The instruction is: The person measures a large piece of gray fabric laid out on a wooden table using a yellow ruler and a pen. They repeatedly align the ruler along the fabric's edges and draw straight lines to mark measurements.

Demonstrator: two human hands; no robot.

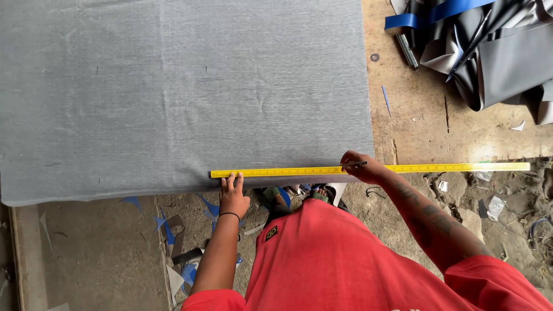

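Observation:
A long yellow ruler (438, 168) lies along the near edge of a large grey fabric sheet (173, 92) spread on a wooden table (420, 115). My left hand (232, 194) presses its fingertips on the ruler's left end, fingers apart. My right hand (362, 167) rests on the ruler near its middle and grips a dark pen (356, 165) whose tip meets the ruler's edge. The ruler's right part sticks out past the fabric and the table.
A pile of black and grey sheet material with a blue strip (495, 46) lies at the table's far right corner. A dark marker-like tool (407, 50) sits beside it. Blue and grey scraps (173, 230) litter the dirt floor below.

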